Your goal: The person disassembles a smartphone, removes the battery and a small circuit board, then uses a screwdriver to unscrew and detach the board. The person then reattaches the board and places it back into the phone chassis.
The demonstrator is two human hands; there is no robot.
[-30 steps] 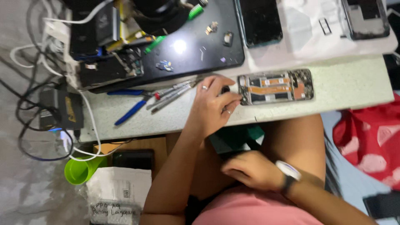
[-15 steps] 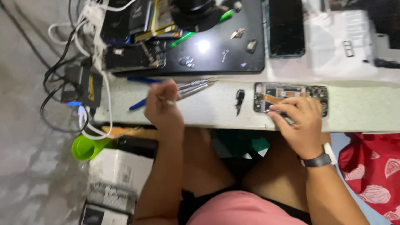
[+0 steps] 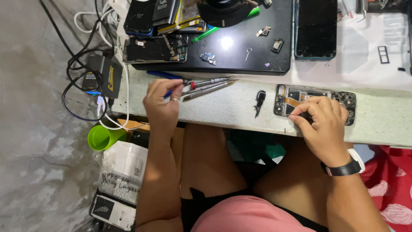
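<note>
From the head camera, an opened smartphone with bare circuit boards and an orange flex strip (image 3: 315, 103) lies flat on the pale speckled worktop (image 3: 231, 109), at three o'clock. The right hand (image 3: 324, 124) presses curled fingers on its lower edge. The left hand (image 3: 162, 103), at nine o'clock, pinches a blue-handled tool (image 3: 165, 77). A bright green plastic cup (image 3: 102, 137) stands below; I cannot tell its contents.
</note>
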